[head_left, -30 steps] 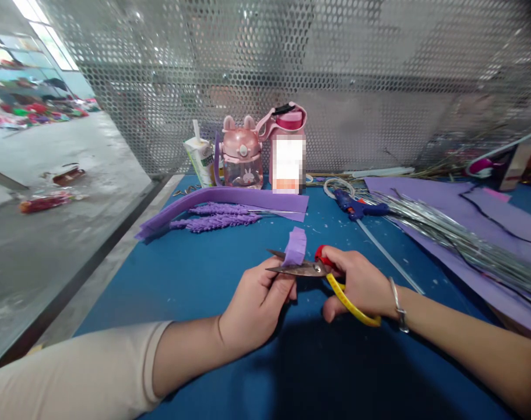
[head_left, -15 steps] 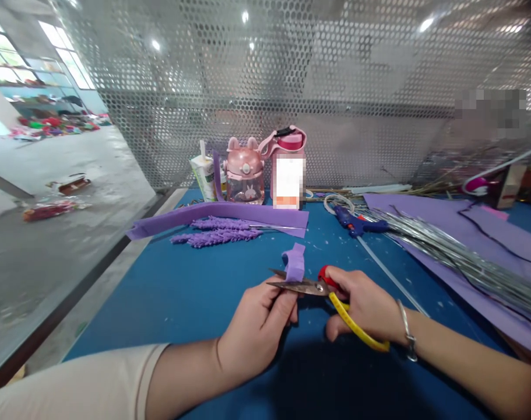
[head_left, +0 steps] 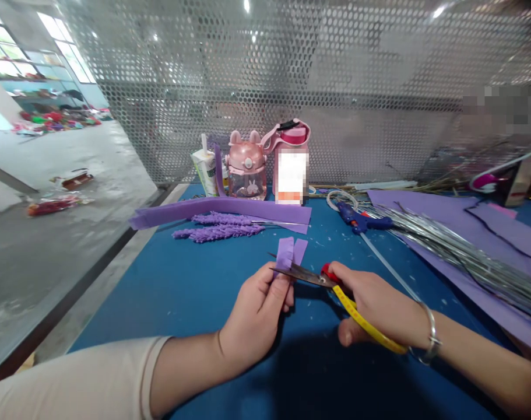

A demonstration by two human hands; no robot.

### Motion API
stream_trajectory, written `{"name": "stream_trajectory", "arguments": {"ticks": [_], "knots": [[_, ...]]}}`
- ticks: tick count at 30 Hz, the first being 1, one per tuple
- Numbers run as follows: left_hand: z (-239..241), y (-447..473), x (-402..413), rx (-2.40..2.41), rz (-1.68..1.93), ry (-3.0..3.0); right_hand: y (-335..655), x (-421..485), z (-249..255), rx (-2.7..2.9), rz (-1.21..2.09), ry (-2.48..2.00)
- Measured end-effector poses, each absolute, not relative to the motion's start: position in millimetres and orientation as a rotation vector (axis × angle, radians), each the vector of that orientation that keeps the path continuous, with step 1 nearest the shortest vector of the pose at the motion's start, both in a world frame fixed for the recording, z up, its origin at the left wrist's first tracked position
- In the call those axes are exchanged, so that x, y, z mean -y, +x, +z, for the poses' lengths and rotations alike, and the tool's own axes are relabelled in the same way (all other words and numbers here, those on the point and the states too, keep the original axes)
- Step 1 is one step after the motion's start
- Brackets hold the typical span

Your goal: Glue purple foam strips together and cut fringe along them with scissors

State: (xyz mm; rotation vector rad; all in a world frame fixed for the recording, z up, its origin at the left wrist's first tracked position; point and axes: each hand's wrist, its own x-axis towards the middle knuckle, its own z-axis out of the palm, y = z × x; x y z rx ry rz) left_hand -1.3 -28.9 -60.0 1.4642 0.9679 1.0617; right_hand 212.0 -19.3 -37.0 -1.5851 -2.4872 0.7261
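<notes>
Between the thumb and fingers of my left hand is pinched a short purple strip, its upper part standing up and a second flap leaning right behind it. My right hand grips scissors with a red and a yellow handle. Their blades are parted and lie across the strip just above my left fingertips. Beyond my hands, two purple flower sprigs with thin metal stems lie beside a long purple strip on the blue table.
A pink-lidded clear bottle, a taller pink bottle and a drink carton stand at the back. To the right are a blue glue gun, a bundle of silvery wires and a purple sheet. A perforated metal panel rises behind.
The short strip has turned and straightened, so its curled end now stands upright. My right hand has shifted slightly right and tilted the scissors. The whole view has shifted a little.
</notes>
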Motion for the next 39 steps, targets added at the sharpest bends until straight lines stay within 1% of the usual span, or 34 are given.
{"name": "stream_trajectory", "arguments": {"ticks": [12, 24, 34, 39], "knots": [[-65.0, -3.1, 28.1, -0.972, 1.013, 1.580, 209.8, 19.5, -41.9, 2.495, 0.668, -1.593], [-63.8, -2.9, 28.9, -0.969, 0.997, 1.572, 204.9, 18.7, -37.8, 2.516, 0.604, -1.584], [-63.2, -4.2, 30.5, -0.974, 0.981, 1.598, 205.2, 15.9, -45.5, 2.415, 0.768, -1.503], [-64.2, -4.2, 30.3, -0.966, 0.993, 1.615, 205.5, 12.6, -48.5, 2.403, 0.767, -1.535]]}}
